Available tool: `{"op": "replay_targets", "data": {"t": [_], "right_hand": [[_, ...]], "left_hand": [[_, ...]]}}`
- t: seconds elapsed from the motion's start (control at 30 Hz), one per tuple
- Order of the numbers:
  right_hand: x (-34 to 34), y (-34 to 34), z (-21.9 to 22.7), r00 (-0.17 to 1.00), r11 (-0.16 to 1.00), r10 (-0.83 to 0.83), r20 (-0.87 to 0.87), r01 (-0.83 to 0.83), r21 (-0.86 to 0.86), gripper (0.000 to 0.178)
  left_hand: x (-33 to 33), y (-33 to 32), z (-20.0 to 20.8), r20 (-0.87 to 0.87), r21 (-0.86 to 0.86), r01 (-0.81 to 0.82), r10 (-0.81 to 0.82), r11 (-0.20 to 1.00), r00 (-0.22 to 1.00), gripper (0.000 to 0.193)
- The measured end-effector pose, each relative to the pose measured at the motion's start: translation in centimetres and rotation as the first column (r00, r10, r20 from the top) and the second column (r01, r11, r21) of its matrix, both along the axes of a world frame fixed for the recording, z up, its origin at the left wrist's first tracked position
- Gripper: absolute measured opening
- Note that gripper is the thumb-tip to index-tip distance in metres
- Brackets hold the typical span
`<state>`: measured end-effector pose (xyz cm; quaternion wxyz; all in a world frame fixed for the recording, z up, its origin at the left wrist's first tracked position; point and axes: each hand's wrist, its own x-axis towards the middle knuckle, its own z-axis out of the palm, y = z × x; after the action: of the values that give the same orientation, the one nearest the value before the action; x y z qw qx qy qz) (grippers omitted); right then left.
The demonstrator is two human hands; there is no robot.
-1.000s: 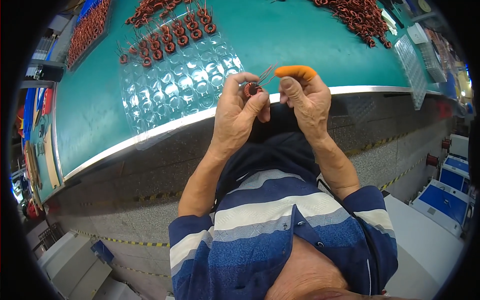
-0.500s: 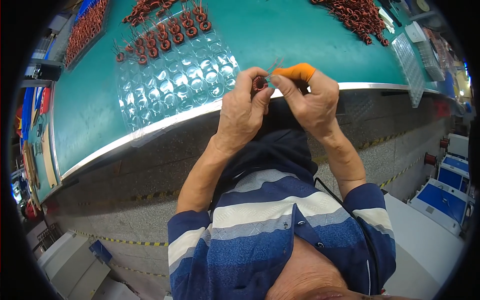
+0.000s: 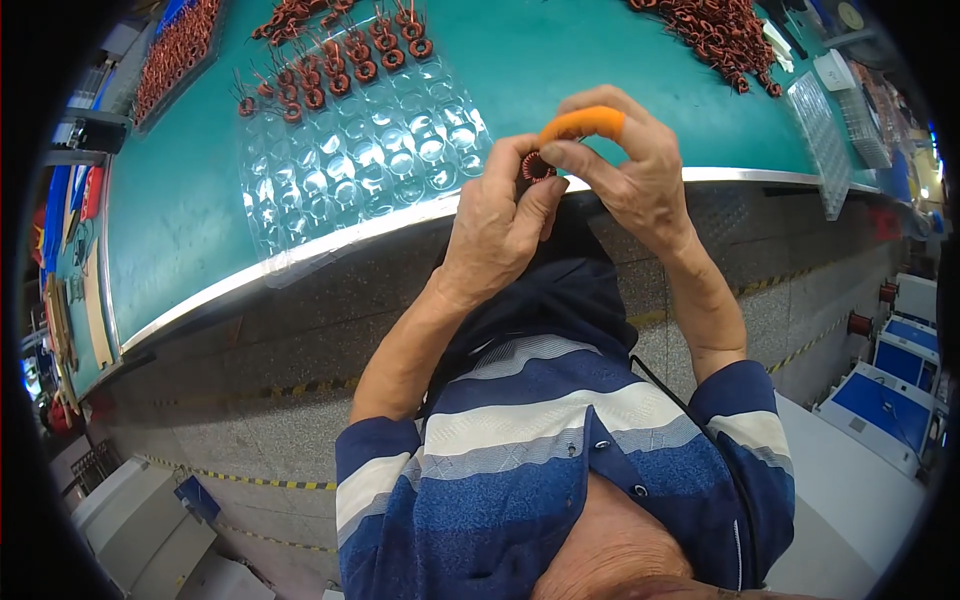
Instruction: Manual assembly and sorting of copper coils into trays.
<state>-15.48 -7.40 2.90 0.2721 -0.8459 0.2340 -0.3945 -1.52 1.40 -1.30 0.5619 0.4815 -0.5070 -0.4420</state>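
A small ring coil (image 3: 538, 167), wound with reddish copper wire around a dark core, is held above the table's front edge. My left hand (image 3: 490, 225) grips it between thumb and fingers, with its round face turned up. At the coil's far right rim, my right hand (image 3: 645, 170) pinches with its thumb and an index finger in an orange finger cot (image 3: 590, 122). The coil's wire ends are hidden behind these fingers. Left of my hands lies a clear plastic blister tray (image 3: 350, 180), its far rows holding several similar coils (image 3: 340, 82) with upright wire ends.
On the green tabletop (image 3: 550, 60), a heap of coils (image 3: 715, 40) lies at far right and another bunch (image 3: 295, 20) at far left. A full coil tray (image 3: 178, 65) sits at the left. Clear trays (image 3: 822, 140) overhang the right edge. A metal strip (image 3: 720, 173) borders the front.
Both hands have shifted slightly right with the coil. My right hand's fingers have curled over its rim, and the wire ends seen earlier between the hands are now hidden.
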Motion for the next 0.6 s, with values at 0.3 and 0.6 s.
{"op": "replay_targets", "data": {"t": [0.3, 0.6], "right_hand": [[-1.0, 1.1, 0.1, 1.000, 0.935, -0.016, -0.003, 0.014, -0.355, 0.016], [-0.7, 1.5, 0.7, 0.992, 0.991, -0.120, 0.028, 0.122, -0.059, 0.021]], "left_hand": [[0.9, 0.4, 0.7, -0.195, 0.004, 0.033, -0.031, 0.999, 0.980, 0.026], [1.1, -0.2, 1.3, 0.212, -0.067, 0.079, -0.063, 0.995, 0.975, 0.028]]}}
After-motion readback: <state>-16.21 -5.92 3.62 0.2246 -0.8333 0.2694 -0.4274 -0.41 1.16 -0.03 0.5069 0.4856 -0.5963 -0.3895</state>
